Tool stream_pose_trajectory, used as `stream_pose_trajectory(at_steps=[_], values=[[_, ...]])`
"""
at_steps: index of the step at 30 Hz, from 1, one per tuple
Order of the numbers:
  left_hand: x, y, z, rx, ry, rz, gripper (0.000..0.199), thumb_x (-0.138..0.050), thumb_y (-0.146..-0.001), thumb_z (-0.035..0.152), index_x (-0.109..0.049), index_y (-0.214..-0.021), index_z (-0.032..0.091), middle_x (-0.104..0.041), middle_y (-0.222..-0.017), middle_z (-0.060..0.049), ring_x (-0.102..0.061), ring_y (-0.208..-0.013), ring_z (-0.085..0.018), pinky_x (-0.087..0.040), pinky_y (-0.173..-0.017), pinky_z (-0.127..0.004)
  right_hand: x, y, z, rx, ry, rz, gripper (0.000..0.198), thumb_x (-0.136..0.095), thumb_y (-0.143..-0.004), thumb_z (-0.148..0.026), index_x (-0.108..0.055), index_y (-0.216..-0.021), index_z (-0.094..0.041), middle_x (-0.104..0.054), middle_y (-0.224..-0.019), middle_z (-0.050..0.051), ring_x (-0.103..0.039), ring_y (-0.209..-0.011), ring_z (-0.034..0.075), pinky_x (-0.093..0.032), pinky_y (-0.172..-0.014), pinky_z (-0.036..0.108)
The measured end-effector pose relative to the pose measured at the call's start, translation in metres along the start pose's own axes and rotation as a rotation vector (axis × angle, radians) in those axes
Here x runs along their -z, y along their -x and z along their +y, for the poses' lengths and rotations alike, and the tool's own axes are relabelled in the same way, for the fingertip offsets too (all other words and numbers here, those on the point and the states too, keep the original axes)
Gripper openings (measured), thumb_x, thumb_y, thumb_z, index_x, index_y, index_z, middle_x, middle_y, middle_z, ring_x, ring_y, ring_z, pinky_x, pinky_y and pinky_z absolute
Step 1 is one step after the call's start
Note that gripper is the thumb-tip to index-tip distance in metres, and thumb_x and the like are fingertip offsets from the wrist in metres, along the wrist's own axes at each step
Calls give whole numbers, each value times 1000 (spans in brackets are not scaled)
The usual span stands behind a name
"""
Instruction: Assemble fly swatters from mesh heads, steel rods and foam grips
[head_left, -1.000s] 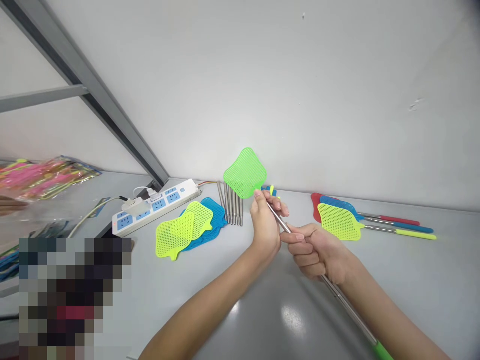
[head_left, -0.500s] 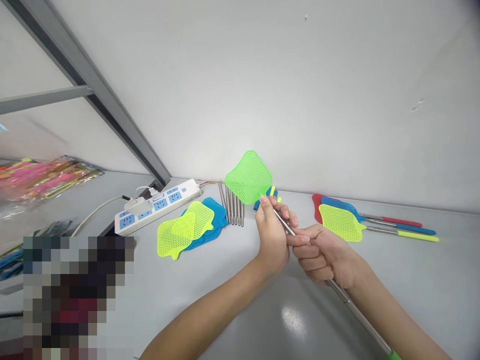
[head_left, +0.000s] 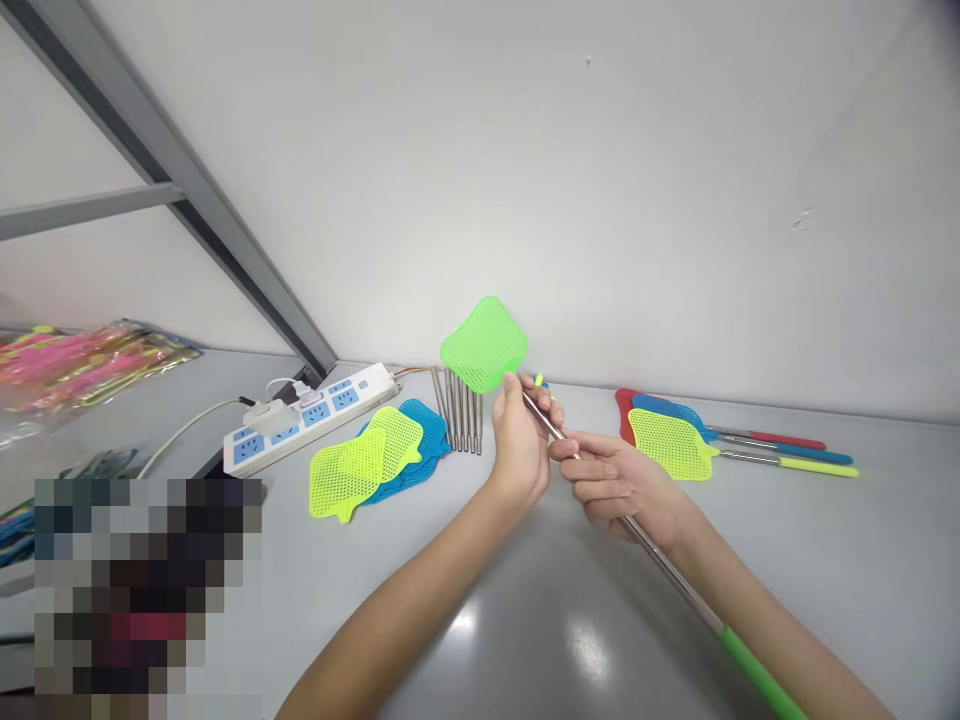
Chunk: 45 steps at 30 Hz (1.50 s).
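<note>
A green fly swatter (head_left: pixel 486 345) slants across the middle, its mesh head up and its metal shaft running down to a green grip at the lower right. My left hand (head_left: pixel 519 440) pinches it at the neck, where head and shaft meet; the joint itself is hidden by the fingers. My right hand (head_left: pixel 619 485) is wrapped round the shaft just below. Loose yellow swatter heads (head_left: pixel 347 472) and blue heads (head_left: pixel 424 430) lie overlapping on the left. Several bare metal rods (head_left: pixel 465 425) stand side by side behind them, near the wall.
Red, blue and yellow swatters (head_left: pixel 673 445) with handles lie at the right. A white power strip (head_left: pixel 315 418) with plugs is at the left, beside a grey metal frame (head_left: pixel 225 240). Bagged colourful items (head_left: pixel 82 365) sit at the far left. Small blue and yellow pieces are partly hidden behind my left hand.
Both hands and the swatter have shifted slightly left and up in view. More of the green grip shows at the bottom. My right hand's fingers have loosened a little around the shaft.
</note>
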<state>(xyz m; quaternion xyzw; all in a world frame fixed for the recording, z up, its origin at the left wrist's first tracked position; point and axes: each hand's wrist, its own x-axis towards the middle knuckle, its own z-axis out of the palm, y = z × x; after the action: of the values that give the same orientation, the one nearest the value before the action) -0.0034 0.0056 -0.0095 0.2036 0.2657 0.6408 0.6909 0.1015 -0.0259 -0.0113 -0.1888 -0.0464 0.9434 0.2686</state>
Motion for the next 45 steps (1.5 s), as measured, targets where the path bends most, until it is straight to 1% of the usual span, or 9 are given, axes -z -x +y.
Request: stream_pose_trajectory(at_steps=[7, 13, 17, 21, 25, 29, 33, 37, 45], values=[[0, -13, 29, -23, 161, -3, 24, -31, -85, 27, -40, -65, 17, -34, -47, 6, -34, -37, -6, -31, -43, -18, 4, -3, -2, 64, 60, -31, 20, -33, -84, -23, -48, -93, -12, -38, -58, -4, -26, -35, 2, -20, -26, 10], [6, -24, 43, -148, 278, 97, 26, -24, -84, 24, -36, -62, 18, -30, -45, 6, -31, -37, -7, -30, -44, -20, 11, -5, -2, 373, 114, 2, 33, -40, -78, -4, -46, -105, -21, -48, -73, -1, -42, -51, 3, -33, -37, 10], [9, -26, 44, -154, 309, 119, 27, -23, -83, 27, -35, -61, 18, -29, -45, 6, -32, -38, -8, -31, -45, -21, 6, -5, 3, 538, 227, 16, 35, -49, -72, -2, -51, -97, -26, -48, -78, -2, -46, -61, 5, -34, -41, 13], [9, -24, 44, -122, 303, 90, 30, -26, -81, 34, -34, -57, 18, -30, -45, 5, -34, -40, -8, -33, -47, -22, 1, -4, 3, 730, 273, 66, 9, -50, -77, -26, -54, -84, -22, -49, -79, 0, -49, -73, 11, -40, -49, 19], [8, -24, 44, -161, 242, 26, 33, -33, -79, 40, -34, -54, 18, -32, -45, 5, -36, -41, -7, -35, -49, -22, 7, -5, -4, 1005, 173, 187, 21, -47, -78, -32, -48, -62, -19, -50, -78, 1, -50, -78, 12, -44, -63, 25], [9, -26, 39, -297, 146, -38, 33, -36, -80, 43, -41, -61, 17, -40, -52, 4, -42, -47, -8, -38, -53, -22, 10, -6, -7, 1125, 19, 187, 31, -45, -78, -36, -39, -54, -18, -47, -66, 0, -51, -71, 13, -44, -71, 31], [8, -24, 21, -397, 29, 6, 34, -36, -80, 46, -43, -62, 17, -44, -56, 2, -47, -51, -9, -39, -54, -23, 8, -3, -5, 1232, -152, 183, 37, -27, -84, -30, -21, -50, -18, -23, -47, -6, -36, -43, 8, -44, -62, 29], [6, -11, -2, -500, -93, 88, 37, -34, -81, 44, -39, -56, 17, -44, -51, 2, -48, -50, -9, -42, -56, -24, 8, 5, -5, 1269, -327, 289, 31, -14, -85, -20, -9, -54, -18, -7, -46, -6, -17, -35, 9, -32, -40, 23], [0, 11, -17, -480, -91, 157, 39, -29, -83, 44, -40, -58, 17, -51, -50, 1, -54, -52, -12, -44, -60, -30, 6, 14, -7, 1382, -432, 342, 28, -26, -79, -19, -8, -58, -19, -7, -46, -7, -8, -36, 9, -20, -34, 22]])
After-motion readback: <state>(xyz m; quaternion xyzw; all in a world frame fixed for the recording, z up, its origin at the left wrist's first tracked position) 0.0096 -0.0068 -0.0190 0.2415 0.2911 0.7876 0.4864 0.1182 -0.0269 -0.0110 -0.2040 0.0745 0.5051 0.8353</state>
